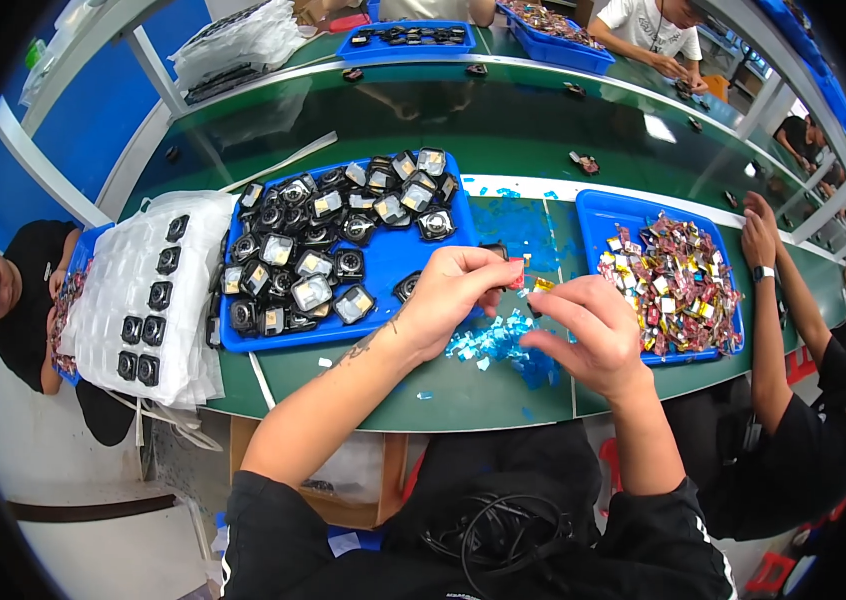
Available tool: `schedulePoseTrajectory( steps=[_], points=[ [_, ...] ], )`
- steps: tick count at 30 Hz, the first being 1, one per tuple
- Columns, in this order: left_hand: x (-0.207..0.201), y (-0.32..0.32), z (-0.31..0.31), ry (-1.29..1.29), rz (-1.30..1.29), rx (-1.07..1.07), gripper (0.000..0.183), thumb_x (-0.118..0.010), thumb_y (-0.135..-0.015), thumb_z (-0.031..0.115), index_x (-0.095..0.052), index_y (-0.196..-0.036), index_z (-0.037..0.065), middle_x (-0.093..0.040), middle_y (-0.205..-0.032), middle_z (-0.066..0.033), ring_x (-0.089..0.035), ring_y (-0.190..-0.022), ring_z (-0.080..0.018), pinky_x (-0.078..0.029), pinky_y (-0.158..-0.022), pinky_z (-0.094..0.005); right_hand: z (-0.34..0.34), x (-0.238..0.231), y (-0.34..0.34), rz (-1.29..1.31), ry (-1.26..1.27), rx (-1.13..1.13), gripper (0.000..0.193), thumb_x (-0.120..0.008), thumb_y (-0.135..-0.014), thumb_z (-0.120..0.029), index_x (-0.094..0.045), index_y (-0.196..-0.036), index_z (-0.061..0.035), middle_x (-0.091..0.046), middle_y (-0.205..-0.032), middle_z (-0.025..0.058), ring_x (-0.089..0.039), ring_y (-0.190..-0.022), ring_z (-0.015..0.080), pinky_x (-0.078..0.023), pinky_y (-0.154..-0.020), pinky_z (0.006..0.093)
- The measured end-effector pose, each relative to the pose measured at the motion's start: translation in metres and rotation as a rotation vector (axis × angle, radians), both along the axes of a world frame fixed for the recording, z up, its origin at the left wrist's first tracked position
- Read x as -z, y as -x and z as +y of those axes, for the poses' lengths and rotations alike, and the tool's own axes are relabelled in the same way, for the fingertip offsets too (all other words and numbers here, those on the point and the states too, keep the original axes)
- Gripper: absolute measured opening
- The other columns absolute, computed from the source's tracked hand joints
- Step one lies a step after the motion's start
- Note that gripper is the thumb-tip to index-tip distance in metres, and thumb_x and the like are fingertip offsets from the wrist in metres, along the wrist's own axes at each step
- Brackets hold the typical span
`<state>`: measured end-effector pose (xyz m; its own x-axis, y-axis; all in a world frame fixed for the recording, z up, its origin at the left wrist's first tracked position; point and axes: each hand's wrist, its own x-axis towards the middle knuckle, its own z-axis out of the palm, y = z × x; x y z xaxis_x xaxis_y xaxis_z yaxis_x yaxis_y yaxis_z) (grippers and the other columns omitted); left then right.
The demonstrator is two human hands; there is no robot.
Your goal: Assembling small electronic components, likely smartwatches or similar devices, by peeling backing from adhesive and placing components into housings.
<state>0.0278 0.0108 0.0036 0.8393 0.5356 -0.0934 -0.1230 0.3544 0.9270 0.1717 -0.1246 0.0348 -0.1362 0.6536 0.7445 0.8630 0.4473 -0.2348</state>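
Near the middle of the frame, the left hand (pixel 448 300) pinches a small, flat, shiny red piece (pixel 517 274) between its thumb and finger. The right hand (pixel 593 335) is just to the right, with its fingers bent and close to a small, shiny yellow piece (pixel 543 285). I cannot tell if that hand is gripping anything, or if the yellow piece is joined to the red one.

The red piece looks very light and thin. It may bend easily and break if squeezed hard, and its shiny face may be slippery. The edges look like the best place to hold it, with a soft pinch.

Below the hands, a loose heap of light blue film scraps (pixel 493 342) lies on the green worktop (pixel 383 390). Left of centre is a blue plastic tray (pixel 393 262) of black, squarish parts (pixel 356 226). Right of centre, another blue plastic tray (pixel 603 212) holds a pile of thin red, yellow and white pieces (pixel 678 290).
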Motion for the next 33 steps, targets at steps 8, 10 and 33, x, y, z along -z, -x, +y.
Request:
schedulePoseTrajectory(
  steps=[8,10,33],
  points=[
    [-0.002,-0.004,-0.004,-0.519,0.074,-0.279,0.021,-0.068,-0.089,0.022,-0.071,-0.093,0.002,-0.060,-0.088,-0.0025,-0.056,-0.070,-0.0091,-0.045,-0.064,-0.0224,0.001,0.000,0.002,0.275,0.061,0.104,0.014,-0.069,-0.076,0.004,-0.068,-0.090,0.0012,-0.064,-0.082,0.0116,-0.063,-0.073,0.0223,-0.050,-0.063,0.0289],
    [-0.005,0.000,-0.003,-0.745,-0.038,-0.243,0.019,-0.072,-0.085,0.020,-0.072,-0.094,0.003,-0.059,-0.093,-0.0042,-0.057,-0.074,-0.0107,-0.046,-0.067,-0.0234,0.001,0.004,-0.003,0.457,0.165,0.074,0.012,-0.068,-0.079,0.004,-0.068,-0.090,0.0016,-0.065,-0.084,0.0108,-0.064,-0.075,0.0195,-0.050,-0.065,0.0277],
    [0.003,-0.003,-0.005,-0.660,0.169,-0.012,0.011,-0.071,-0.085,0.012,-0.073,-0.089,0.003,-0.061,-0.068,-0.0012,-0.055,-0.073,-0.0082,-0.043,-0.087,-0.0344,-0.012,0.008,0.003,0.290,0.409,0.321,0.027,-0.063,-0.081,0.008,-0.059,-0.107,-0.0004,-0.058,-0.093,0.0147,-0.062,-0.077,0.0258,-0.050,-0.066,0.0316]
  ],
)
